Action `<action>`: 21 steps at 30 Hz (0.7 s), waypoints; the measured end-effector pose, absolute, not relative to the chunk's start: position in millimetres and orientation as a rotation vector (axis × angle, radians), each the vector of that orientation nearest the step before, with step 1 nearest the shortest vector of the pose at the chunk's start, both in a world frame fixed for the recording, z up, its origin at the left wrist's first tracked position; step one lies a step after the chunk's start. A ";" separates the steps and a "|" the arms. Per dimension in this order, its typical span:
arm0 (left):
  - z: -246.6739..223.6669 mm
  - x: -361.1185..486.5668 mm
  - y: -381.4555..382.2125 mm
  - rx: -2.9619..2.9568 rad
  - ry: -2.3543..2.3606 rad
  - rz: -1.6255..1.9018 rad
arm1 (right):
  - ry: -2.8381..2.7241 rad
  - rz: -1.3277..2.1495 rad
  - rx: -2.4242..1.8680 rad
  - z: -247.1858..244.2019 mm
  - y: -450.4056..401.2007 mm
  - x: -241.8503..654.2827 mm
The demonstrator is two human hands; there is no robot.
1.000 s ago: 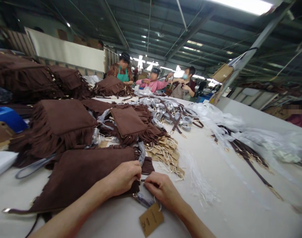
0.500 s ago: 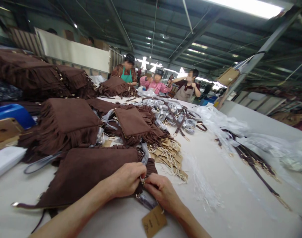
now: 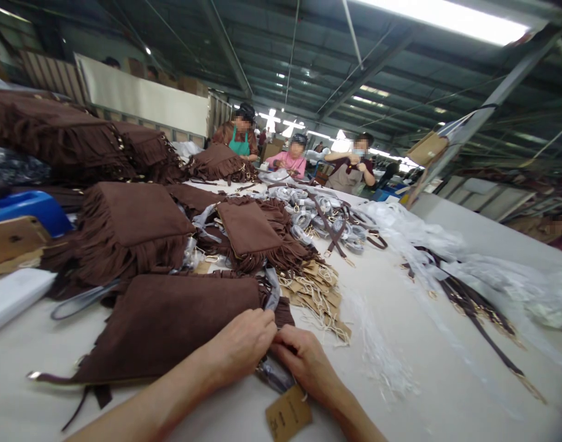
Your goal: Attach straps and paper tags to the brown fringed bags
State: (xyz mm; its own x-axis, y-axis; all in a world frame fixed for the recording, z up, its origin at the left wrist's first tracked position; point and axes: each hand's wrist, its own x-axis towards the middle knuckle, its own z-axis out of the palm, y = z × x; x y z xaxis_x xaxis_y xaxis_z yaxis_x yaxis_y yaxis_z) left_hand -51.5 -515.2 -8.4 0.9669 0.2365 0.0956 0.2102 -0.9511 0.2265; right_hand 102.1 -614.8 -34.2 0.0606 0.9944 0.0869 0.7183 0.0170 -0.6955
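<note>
A dark brown fringed bag [image 3: 183, 319] lies flat on the table in front of me. At its right corner my left hand [image 3: 248, 337] is closed in a pinch. Against it, my right hand [image 3: 306, 359] also pinches with thumb and curled fingers. The fingers hide what is between them. Below the hands lies a plastic-wrapped piece [image 3: 275, 373], partly covered. A brown cardboard tag [image 3: 288, 414] with a white string hangs below my right hand. Another strip of plastic wrap [image 3: 272, 288] rises behind my left fingers.
More fringed bags [image 3: 137, 215] lie behind. Paper tags with strings [image 3: 317, 294], wrapped coiled straps [image 3: 303, 218] and loose straps [image 3: 474, 301] cover parts of the table. A white box [image 3: 18, 301], phone [image 3: 13, 239] and blue holder [image 3: 36, 212] stand left. Co-workers [image 3: 241, 138] are across the table.
My hands have drawn closer together; the small metal fitting seen between them is now covered by my fingers. Across the table, the person in pink has lowered their arms.
</note>
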 end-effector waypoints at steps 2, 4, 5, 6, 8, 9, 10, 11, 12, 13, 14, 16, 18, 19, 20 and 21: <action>-7.5 -52.4 -514.8 2.842 0.413 0.195 | -1.655 0.675 -1.780 -29.8 -616.2 103.1; -5.6 -54.0 -512.5 2.728 0.494 0.224 | -1.598 0.772 -1.786 -26.0 -618.0 105.6; -4.7 -54.8 -511.0 2.660 0.522 0.257 | -1.562 0.834 -1.779 -24.5 -618.9 107.1; -4.3 -55.6 -509.4 2.590 0.534 0.303 | -1.517 0.904 -1.762 -23.3 -619.7 108.3; -5.4 -56.9 -506.2 2.456 0.523 0.429 | -1.414 1.034 -1.709 -21.1 -620.8 109.2; -6.9 -57.3 -504.9 2.396 0.506 0.496 | -1.368 1.072 -1.686 -19.8 -620.8 108.6; -8.8 -57.6 -503.7 2.345 0.490 0.562 | -1.334 1.089 -1.668 -18.5 -620.4 107.3; -10.9 -57.8 -502.8 2.302 0.471 0.620 | -1.314 1.091 -1.657 -17.0 -619.6 105.3; -12.8 -58.1 -502.2 2.265 0.451 0.670 | -1.308 1.084 -1.655 -15.5 -618.3 102.9; -14.3 -58.2 -501.8 2.235 0.434 0.710 | -1.306 1.074 -1.659 -14.2 -616.6 100.4; -15.3 -58.4 -501.6 2.211 0.417 0.737 | -1.308 1.064 -1.665 -13.2 -614.5 97.9; -15.4 -58.9 -501.6 2.181 0.391 0.770 | -1.341 1.007 -1.682 -12.2 -609.4 93.8; -13.9 -59.6 -501.7 2.164 0.379 0.785 | -1.424 0.877 -1.684 -12.6 -603.7 91.9; -13.0 -59.9 -501.6 2.157 0.380 0.791 | -1.460 0.817 -1.671 -13.0 -600.9 91.8; -12.3 -60.3 -501.4 2.147 0.392 0.795 | -1.480 0.772 -1.653 -13.4 -598.4 92.2; -11.8 -60.7 -501.2 2.135 0.415 0.796 | -1.476 0.747 -1.634 -13.7 -596.1 93.1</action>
State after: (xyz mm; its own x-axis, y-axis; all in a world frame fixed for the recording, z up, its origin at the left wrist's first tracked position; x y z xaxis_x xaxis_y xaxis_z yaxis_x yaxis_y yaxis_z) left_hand -60.7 -501.2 -11.8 0.7479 0.5297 0.4002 0.0242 -0.6242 0.7809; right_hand 93.1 -596.1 -13.7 0.1471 0.9857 0.0822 0.5173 -0.0058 -0.8558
